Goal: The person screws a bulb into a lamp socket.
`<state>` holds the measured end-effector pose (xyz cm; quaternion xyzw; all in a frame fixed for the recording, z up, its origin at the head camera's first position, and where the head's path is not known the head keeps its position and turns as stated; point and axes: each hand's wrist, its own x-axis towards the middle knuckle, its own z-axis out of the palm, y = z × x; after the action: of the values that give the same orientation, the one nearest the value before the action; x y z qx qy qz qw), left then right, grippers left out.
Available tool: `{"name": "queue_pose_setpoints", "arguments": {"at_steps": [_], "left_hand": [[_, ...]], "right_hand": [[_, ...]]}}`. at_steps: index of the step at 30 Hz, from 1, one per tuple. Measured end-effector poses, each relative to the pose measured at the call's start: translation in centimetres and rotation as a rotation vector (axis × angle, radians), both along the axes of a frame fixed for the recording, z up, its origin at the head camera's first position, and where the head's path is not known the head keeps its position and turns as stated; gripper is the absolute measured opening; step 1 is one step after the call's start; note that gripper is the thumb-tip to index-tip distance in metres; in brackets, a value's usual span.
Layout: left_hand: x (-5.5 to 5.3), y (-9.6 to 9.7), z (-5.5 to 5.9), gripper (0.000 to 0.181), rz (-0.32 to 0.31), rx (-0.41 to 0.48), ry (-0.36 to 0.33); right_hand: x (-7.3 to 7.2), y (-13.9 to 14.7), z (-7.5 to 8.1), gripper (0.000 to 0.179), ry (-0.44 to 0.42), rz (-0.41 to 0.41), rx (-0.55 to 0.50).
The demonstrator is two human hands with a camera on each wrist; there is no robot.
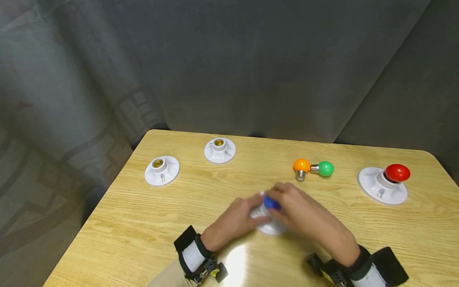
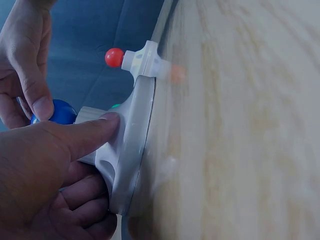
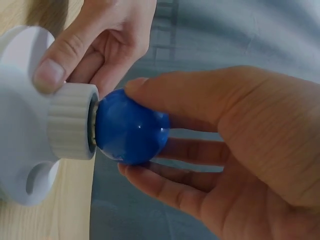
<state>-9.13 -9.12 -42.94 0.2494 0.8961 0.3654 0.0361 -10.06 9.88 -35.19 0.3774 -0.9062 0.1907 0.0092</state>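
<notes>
A blue light bulb (image 3: 132, 127) sits at the mouth of a white lamp socket (image 3: 70, 122) with a round base. A sliver of its metal base shows at the rim in the right wrist view. My right hand (image 1: 299, 205) pinches the bulb between thumb and fingers. From the other side, my left hand (image 1: 234, 219) holds the socket, its thumb pressed along the collar and base in the left wrist view. The socket's base (image 2: 132, 150) stands on the wooden table (image 1: 201, 199). In the head view, both hands hide part of bulb and socket.
Two bulbless white sockets, a left one (image 1: 162, 171) and a back one (image 1: 220, 150), stand on the table. An orange bulb (image 1: 301, 165) and a green bulb (image 1: 326, 168) lie beyond my right hand. At the right, another socket (image 1: 373, 185) bears a red bulb (image 1: 397, 173). Grey cloth (image 1: 251, 71) hangs behind.
</notes>
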Motion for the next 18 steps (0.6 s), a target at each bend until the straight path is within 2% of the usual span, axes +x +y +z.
{"name": "queue_pose_setpoints", "arguments": {"at_steps": [11,15,18], "left_hand": [[0.07,0.02,0.17,0.057,0.004,-0.039,-0.001],[0.08,-0.16,0.29,0.061,0.003,-0.115,0.05],[0.03,-0.39,0.59,0.074,0.002,-0.198,0.057]], "right_hand": [[0.22,0.08,-0.02,0.033,0.035,0.003,0.01],[0.22,0.07,0.11,0.032,0.014,-0.005,0.015],[0.11,0.34,0.47,0.031,-0.007,-0.012,0.017]]}}
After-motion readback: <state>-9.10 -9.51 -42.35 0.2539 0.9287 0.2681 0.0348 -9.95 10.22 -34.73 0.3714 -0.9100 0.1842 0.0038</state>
